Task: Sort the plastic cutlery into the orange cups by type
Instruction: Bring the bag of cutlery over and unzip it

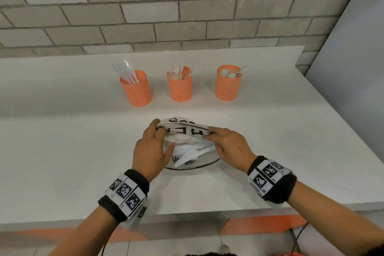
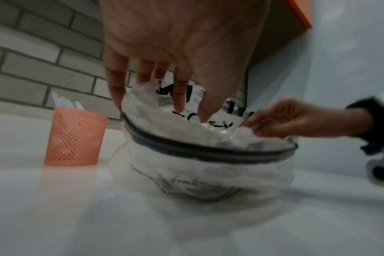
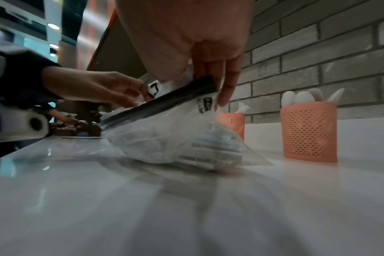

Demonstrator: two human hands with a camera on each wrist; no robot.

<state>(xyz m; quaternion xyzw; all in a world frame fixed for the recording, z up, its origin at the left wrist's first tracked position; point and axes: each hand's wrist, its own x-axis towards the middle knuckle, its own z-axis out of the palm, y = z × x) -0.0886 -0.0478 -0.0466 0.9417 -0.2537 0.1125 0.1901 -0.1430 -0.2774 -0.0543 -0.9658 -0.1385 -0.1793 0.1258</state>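
Note:
A clear zip bag (image 1: pixel 188 164) (image 2: pixel 197 175) (image 3: pixel 164 138) of white plastic cutlery (image 1: pixel 193 151) lies on the white counter in front of me. My left hand (image 1: pixel 163 136) (image 2: pixel 192 112) holds the left side of its open mouth, fingertips reaching inside. My right hand (image 1: pixel 211 140) (image 3: pixel 204 81) pinches the dark zip strip on the right side. Behind stand three orange mesh cups: the left cup (image 1: pixel 137 89) (image 2: pixel 75 136) holds knives, the middle cup (image 1: pixel 180 87) (image 3: pixel 232 124) forks, the right cup (image 1: pixel 228 85) (image 3: pixel 309 131) spoons.
The white counter (image 1: pixel 83 141) runs back to a low ledge and a grey brick wall (image 1: pixel 166 6). A pale panel (image 1: pixel 353 68) closes off the right side. The counter's front edge is just below my wrists.

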